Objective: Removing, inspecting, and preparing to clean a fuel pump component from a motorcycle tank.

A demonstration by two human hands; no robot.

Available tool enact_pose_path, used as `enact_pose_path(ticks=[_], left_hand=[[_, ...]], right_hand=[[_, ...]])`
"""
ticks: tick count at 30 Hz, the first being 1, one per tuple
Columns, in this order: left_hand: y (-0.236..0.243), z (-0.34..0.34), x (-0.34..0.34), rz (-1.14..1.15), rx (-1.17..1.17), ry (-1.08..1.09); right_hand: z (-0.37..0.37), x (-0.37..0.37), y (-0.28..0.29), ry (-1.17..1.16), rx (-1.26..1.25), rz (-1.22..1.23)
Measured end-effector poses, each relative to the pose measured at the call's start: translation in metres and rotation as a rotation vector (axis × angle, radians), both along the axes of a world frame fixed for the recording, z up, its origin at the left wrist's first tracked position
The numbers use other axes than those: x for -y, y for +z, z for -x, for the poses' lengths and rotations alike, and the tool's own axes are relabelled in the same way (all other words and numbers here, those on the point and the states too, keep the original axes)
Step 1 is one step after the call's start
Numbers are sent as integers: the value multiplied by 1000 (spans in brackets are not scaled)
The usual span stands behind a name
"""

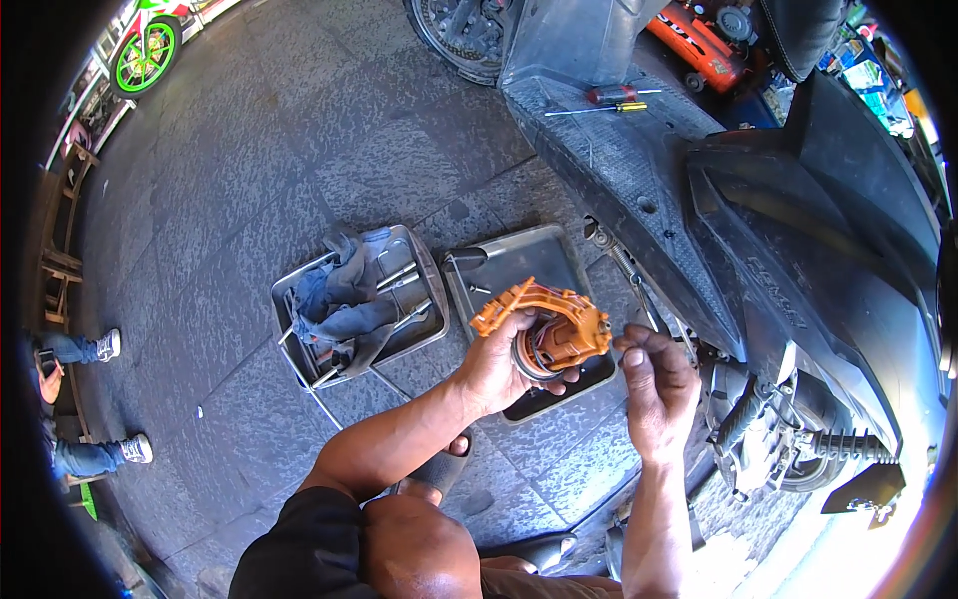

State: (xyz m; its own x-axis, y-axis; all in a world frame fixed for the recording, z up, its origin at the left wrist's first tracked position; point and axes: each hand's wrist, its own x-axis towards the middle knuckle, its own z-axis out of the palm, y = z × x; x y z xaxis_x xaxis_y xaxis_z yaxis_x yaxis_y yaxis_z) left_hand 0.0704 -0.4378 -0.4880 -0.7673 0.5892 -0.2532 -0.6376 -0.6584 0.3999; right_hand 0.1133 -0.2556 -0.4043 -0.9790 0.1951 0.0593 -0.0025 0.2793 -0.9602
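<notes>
My left hand (496,367) grips an orange plastic part (574,337) with a curved arm and a round, ringed base; it looks like a fuel pump unit. Its thumb presses the near side, and the other fingers curl underneath. Close to the part's right edge is my right hand (661,384), its fingers bent and drawn together. Whatever its fingertips pinch, if anything, is too small to make out. Below both hands lies a dark metal tray (539,265), partly hidden by the orange part, with a small bolt (480,289) in it.
A second tray (429,334) to the left holds blue rags (344,299) and several metal tools. A dark scooter (798,220) fills the right side, with screwdrivers (599,108) on its footboard. An orange-red tank (699,45) stands behind it. Another person's shoes (137,448) show at far left.
</notes>
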Motion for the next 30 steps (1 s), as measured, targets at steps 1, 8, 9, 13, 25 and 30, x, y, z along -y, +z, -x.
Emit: enact_pose_path(ticks=[1, 8, 9, 13, 25, 30], left_hand=[[-1, 0, 0, -19, 3, 22], [-7, 0, -1, -251, -63, -22], [-7, 0, -1, -286, -99, -38], [-8, -3, 4, -281, -158, -53], [-12, -8, 2, -432, -304, 1], [-11, -12, 2, -180, -268, 57]], right_hand=[[-5, 1, -4, -36, 32, 17], [-25, 18, -29, 21, 145, 94], [-26, 23, -30, 40, 96, 140], [-29, 32, -24, 60, 63, 230], [-37, 49, -10, 62, -59, -116], [-36, 49, -9, 60, -108, -205]])
